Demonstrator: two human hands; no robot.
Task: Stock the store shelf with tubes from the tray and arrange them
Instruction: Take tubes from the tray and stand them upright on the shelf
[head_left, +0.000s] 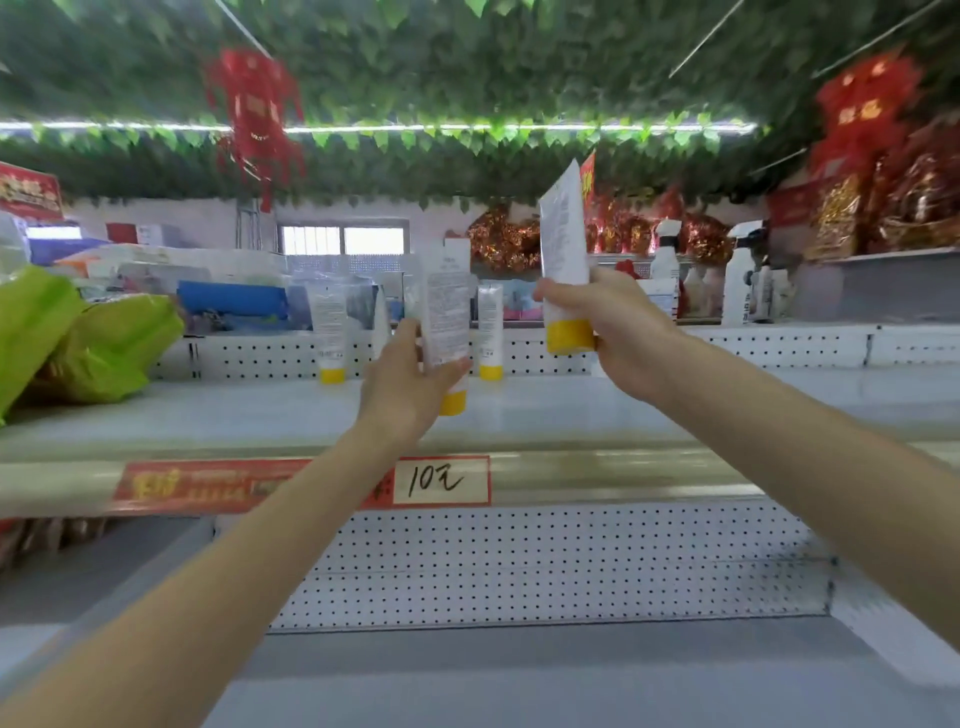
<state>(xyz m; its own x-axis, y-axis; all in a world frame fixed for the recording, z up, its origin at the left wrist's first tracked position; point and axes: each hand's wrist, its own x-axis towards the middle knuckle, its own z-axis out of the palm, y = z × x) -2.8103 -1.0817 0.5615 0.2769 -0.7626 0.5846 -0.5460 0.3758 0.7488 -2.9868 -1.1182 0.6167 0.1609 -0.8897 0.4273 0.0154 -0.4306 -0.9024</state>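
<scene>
- We are holding a tube in each hand above the shelf: the left hand is wrapped around the left tube, thumb on one side and fingers clamped on the other, with its yellow cap hanging just above the shelf.
- The right hand is gripping the right tube low on its body, fingers closed around it just above the cap; this tube is raised higher and tilting slightly.
- Two stocked tubes are standing cap-down against the pegboard back.
- We are judging the step as setting the left tube down between them, so we are aiming to lower it straight, cap flat, before letting go.
- We are keeping the right tube clear so it is not knocking the row.
- The tray is not showing in this view.
</scene>
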